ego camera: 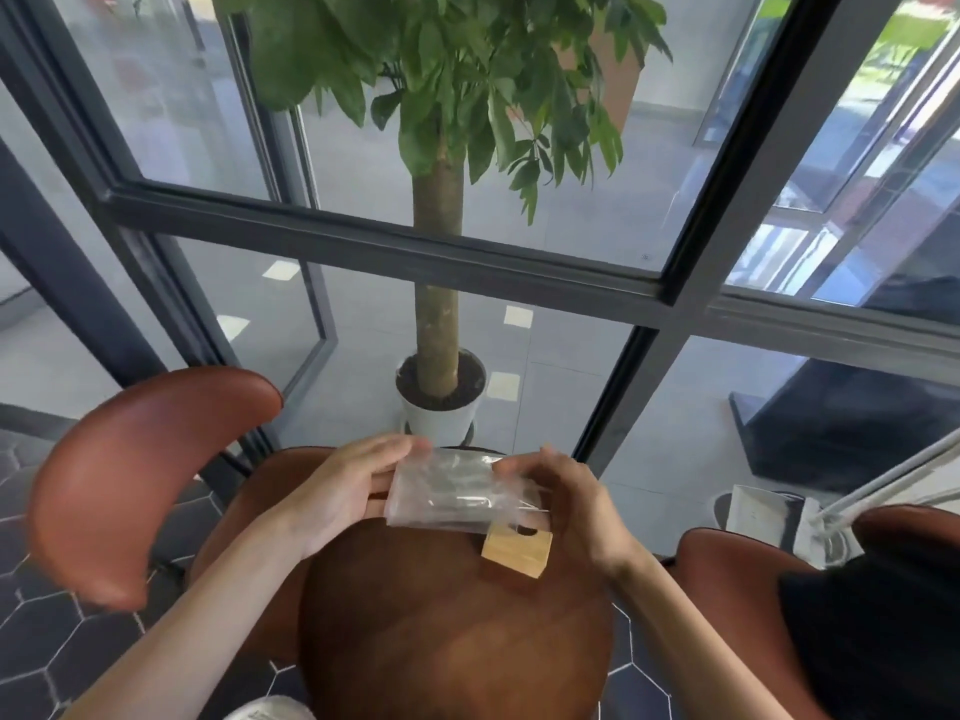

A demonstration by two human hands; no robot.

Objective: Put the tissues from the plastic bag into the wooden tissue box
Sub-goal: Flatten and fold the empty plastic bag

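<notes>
At the 9 o'clock side of the view, a brown chair back (140,475) curves above a dark hexagon-tiled floor (36,652). Just right of it, the left hand (340,493) reaches in from 7 o'clock; its fingers (384,449) are curled round the left end of the plastic bag (457,493), thumb on top, clamped on the film. The plastic bag is clear and lies roughly level, held in the air above the far edge of the round brown tabletop (452,631). Whether tissues remain inside cannot be told through the glare.

At the bag's 5 o'clock corner, the wooden tissue box (517,550) stands on the tabletop near its 1 o'clock rim. The box is pale wood with a dark oval opening in its top face, partly overlapped by the bag's lower right corner.

The right hand (569,504) comes in from 4 o'clock; its fingers (519,467) are bent and pinch the right end of the bag, directly above the box.

At 12 o'clock, beyond the tabletop, a potted tree (439,283) stands in a white pot (439,420) on the far side of a dark-framed glass wall (395,241). At 3 o'clock, a second brown chair (737,579) sits beside a white lamp arm (883,480).
</notes>
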